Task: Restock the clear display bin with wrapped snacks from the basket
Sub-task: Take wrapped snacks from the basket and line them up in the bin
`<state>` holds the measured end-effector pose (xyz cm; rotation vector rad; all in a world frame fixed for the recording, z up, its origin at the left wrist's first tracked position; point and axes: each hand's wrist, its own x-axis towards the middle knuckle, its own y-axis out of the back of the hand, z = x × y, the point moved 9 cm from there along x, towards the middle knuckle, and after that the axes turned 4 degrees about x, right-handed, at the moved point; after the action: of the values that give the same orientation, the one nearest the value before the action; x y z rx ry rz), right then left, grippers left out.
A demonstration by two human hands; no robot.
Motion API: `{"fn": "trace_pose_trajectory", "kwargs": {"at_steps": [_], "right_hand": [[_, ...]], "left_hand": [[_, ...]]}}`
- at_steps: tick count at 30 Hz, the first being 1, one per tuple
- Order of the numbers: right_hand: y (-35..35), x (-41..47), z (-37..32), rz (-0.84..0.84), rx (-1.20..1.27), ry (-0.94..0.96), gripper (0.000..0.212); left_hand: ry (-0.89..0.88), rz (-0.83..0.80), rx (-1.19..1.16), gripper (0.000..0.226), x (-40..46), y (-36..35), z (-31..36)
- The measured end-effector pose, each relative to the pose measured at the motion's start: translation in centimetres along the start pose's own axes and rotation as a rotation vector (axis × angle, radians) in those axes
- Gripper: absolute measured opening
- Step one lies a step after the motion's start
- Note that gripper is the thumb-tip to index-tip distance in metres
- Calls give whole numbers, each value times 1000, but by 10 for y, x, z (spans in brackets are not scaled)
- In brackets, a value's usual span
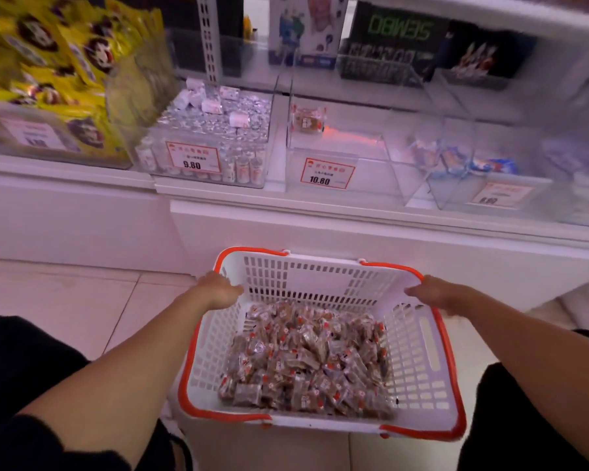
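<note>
Long white shop shelf [320, 229] across the upper half, carrying a row of bins. White plastic basket with orange rim and slotted walls [432, 368] held in front of the shelf and lower than it, over the pale tiled floor [82, 300]. Nearly empty clear display bin [371, 158] straight above the basket, with a red-framed price label reading 10.80 [327, 174] on its front wall and only one brown wrapped snack [307, 119] at its back. Heap of small brown wrapped snacks with red marks [306, 362] covering the basket bottom. Full clear bin of small silver-and-white packets [215, 130] just left of the display bin, labelled 9.80. Yellow printed bags [48, 62] piled at far left, blurred. Another clear bin with blue-and-white packs [473, 164] on the right, also blurred. Dark printed boxes [398, 39] on the level above. Left hand [218, 288] curled over the far left corner of the basket rim, gripping it. Right hand [436, 292] gripping the far right corner in the same way. Front wall of the display bin between basket and bin interior.
</note>
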<state>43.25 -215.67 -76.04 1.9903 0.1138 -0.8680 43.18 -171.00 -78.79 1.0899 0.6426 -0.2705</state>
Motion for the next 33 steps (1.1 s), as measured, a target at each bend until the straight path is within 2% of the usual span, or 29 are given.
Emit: {"fn": "trace_pose_trajectory", "kwargs": {"at_steps": [1, 2, 3, 6, 8, 10, 12, 15, 18, 20, 26, 30, 33], "right_hand": [[18, -11, -29, 84, -220, 121, 49], [37, -28, -65, 206, -367, 293, 56], [56, -55, -102, 318, -410, 485, 54], [111, -151, -186, 602, -252, 963, 21], [137, -192, -220, 697, -188, 1112, 17], [140, -191, -240, 703, -321, 1072, 39], [134, -162, -234, 638, -383, 892, 53], [121, -125, -222, 607, -542, 785, 42], [129, -112, -225, 568, -521, 771, 17], [135, -107, -230, 546, -514, 767, 10], [152, -130, -230, 519, -400, 861, 15], [134, -153, -217, 430, -421, 892, 14], [120, -164, -208, 409, -442, 894, 13]], "left_hand": [[-76, 67, 145, 60, -11, 19, 25], [-209, 159, 193, 55, -25, 44, 58], [-386, 248, 147, 45, -42, 72, 95], [-947, 505, -60, 19, -129, 159, 187], [-1146, 685, 28, 25, -172, 194, 219], [-1099, 760, 244, 41, -173, 200, 234], [-974, 748, 497, 56, -146, 187, 233], [-834, 713, 713, 52, -107, 171, 232], [-835, 809, 710, 28, -101, 177, 243], [-836, 806, 679, 22, -98, 182, 248], [-924, 772, 575, 14, -122, 195, 248], [-927, 671, 630, 13, -139, 178, 235], [-933, 669, 674, 18, -150, 173, 224]]}}
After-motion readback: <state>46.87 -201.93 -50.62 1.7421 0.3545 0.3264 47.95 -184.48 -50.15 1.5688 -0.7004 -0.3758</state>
